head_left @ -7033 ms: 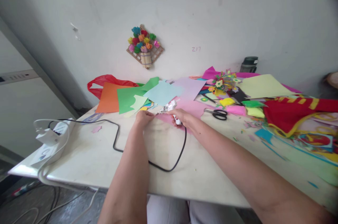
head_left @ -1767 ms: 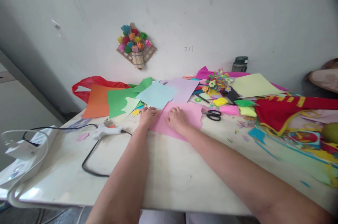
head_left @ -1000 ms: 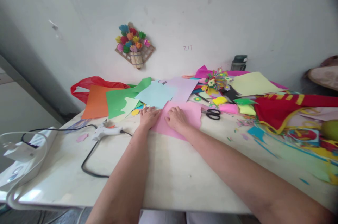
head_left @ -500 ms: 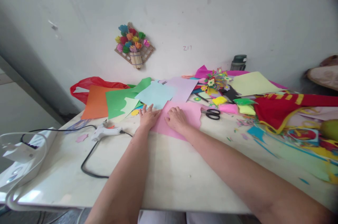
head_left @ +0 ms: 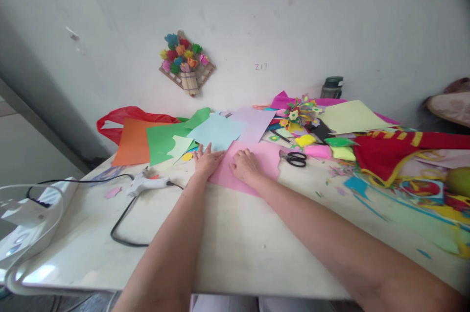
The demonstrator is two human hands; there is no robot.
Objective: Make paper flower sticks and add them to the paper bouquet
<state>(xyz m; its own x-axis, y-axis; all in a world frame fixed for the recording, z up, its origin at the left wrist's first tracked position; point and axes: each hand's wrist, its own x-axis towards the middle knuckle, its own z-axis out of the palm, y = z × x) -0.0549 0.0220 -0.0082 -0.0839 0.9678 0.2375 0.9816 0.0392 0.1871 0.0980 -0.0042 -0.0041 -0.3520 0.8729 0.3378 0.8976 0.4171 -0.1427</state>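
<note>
Left hand (head_left: 208, 163) grip apart; right hand (head_left: 245, 165) grip unclear, on pink paper (head_left: 270, 157); wall (head_left: 312, 23): "217" (head_left: 261, 66).

There are two hands, one left hand (head_left: 208, 163) and one right hand (head_left: 246, 166). The table holds one glue gun (head_left: 149, 183), one pair of scissors (head_left: 295, 158), one power strip (head_left: 36, 237) and one red plastic bag (head_left: 135, 114). Of the large paper sheets, there is one pink sheet (head_left: 266, 160), one orange sheet (head_left: 132, 143), one light blue sheet (head_left: 216, 132), one lilac sheet (head_left: 255, 121) and one pale yellow sheet (head_left: 356, 118). One bottle (head_left: 331, 88) and four small bright packets (head_left: 317, 151) also show.
</note>
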